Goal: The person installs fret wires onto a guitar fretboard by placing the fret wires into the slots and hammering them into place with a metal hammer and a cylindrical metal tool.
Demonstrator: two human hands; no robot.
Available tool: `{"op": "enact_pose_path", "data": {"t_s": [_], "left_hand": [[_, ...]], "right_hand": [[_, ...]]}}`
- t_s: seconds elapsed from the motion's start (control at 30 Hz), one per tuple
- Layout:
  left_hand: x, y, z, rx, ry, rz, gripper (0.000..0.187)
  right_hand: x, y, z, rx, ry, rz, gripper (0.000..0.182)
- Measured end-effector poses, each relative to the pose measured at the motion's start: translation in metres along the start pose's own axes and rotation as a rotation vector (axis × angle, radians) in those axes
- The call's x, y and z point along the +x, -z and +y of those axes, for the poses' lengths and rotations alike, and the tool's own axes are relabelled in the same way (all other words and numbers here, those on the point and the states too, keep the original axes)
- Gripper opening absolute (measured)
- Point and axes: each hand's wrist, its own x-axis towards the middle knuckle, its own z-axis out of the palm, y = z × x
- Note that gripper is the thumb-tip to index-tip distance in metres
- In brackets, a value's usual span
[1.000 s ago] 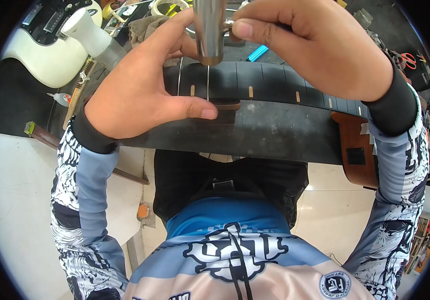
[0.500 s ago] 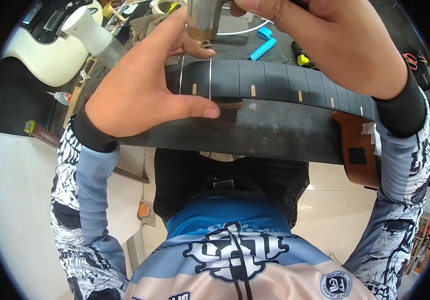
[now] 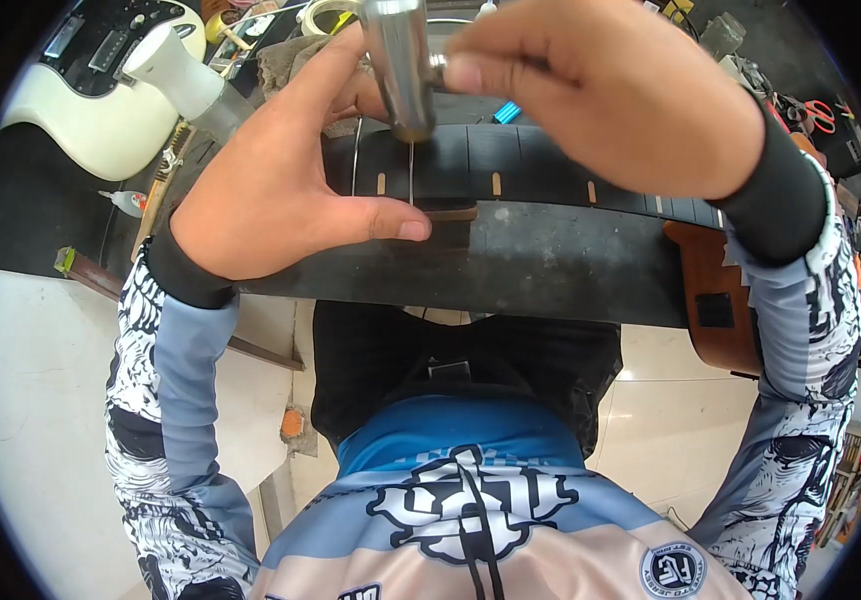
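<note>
A dark guitar fretboard (image 3: 540, 165) with small pale inlays lies across the workbench. Two metal fret wires cross its left part; the right one (image 3: 411, 175) is under the head of a metal hammer (image 3: 400, 70). My left hand (image 3: 270, 180) spans the fretboard there, thumb along the near edge by the wire's end, fingers apart on the far side, partly hidden by the hammer. Above the board, my right hand (image 3: 620, 100) is closed around the hammer's handle, next to its head.
A white guitar body (image 3: 100, 130) and a white-capped bottle (image 3: 165, 65) stand at upper left, near a glue bottle (image 3: 128, 203). A brown guitar body (image 3: 718, 300) is under the fretboard's right end. Red-handled scissors (image 3: 818, 117) lie at upper right.
The hammer has come down onto the right fret wire, and my right hand has moved down and left with it. The fretboard and my left hand have shifted slightly left.
</note>
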Motion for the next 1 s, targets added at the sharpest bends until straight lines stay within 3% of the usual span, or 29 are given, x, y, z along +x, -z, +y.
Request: {"op": "enact_pose_path", "data": {"t_s": [0.03,0.07,0.17,0.23,0.3,0.33,0.4,0.5,0.53,0.63,0.7,0.77,0.8,0.87,0.93,0.97,1.0], "left_hand": [[0.0,0.001,0.001,0.025,0.034,-0.026,0.119],[-0.002,0.001,0.001,0.047,0.066,-0.047,0.12],[-0.002,-0.001,-0.001,0.043,0.028,0.005,0.123],[-0.001,-0.001,-0.001,0.016,0.01,0.001,0.123],[-0.001,-0.002,-0.003,-0.01,0.012,-0.008,0.123],[-0.001,-0.002,-0.005,-0.003,0.0,-0.01,0.122],[0.0,-0.001,-0.004,0.015,-0.019,-0.015,0.121],[0.002,0.0,0.001,-0.001,0.012,-0.048,0.121],[0.001,0.001,0.0,0.05,0.008,-0.041,0.12],[0.001,0.003,0.008,0.057,0.095,-0.051,0.12],[0.005,-0.003,0.025,0.012,0.177,-0.071,0.12],[0.006,-0.017,0.046,0.31,-0.068,0.088,0.128],[0.007,-0.009,0.036,0.308,-0.063,0.092,0.128],[0.013,0.016,0.01,0.255,0.045,-0.23,0.133],[0.011,0.007,0.038,0.128,0.132,-0.151,0.133],[0.011,0.003,0.048,0.0,0.217,-0.074,0.133],[0.008,0.008,0.012,0.003,0.164,-0.123,0.132]], "right_hand": [[0.003,0.001,-0.003,0.049,-0.151,-0.016,0.034],[0.001,-0.003,0.001,0.051,-0.15,-0.02,0.034],[-0.007,-0.019,0.026,-0.056,0.233,0.08,0.035],[-0.004,-0.008,0.013,-0.042,0.221,0.043,0.035],[0.003,0.002,-0.012,0.115,-0.194,0.0,0.036],[0.0,-0.003,-0.002,0.119,-0.19,-0.004,0.036],[-0.007,-0.015,0.014,-0.061,0.228,0.049,0.034],[-0.012,0.001,-0.005,-0.072,0.099,0.052,0.03],[-0.018,-0.015,0.004,-0.212,0.326,0.293,0.028],[-0.024,-0.042,0.019,-0.129,0.317,0.349,0.013],[-0.021,-0.048,0.029,-0.15,0.44,0.367,0.016],[-0.021,-0.047,0.029,-0.173,0.435,0.384,0.016],[-0.02,-0.043,0.029,-0.152,0.457,0.409,0.016],[-0.022,-0.037,0.023,-0.15,0.432,0.43,0.015],[-0.024,-0.043,0.022,-0.104,0.368,0.43,0.015],[-0.027,-0.047,0.024,-0.237,0.36,0.332,0.018],[-0.025,-0.053,0.032,-0.206,0.389,0.342,0.02]]}}
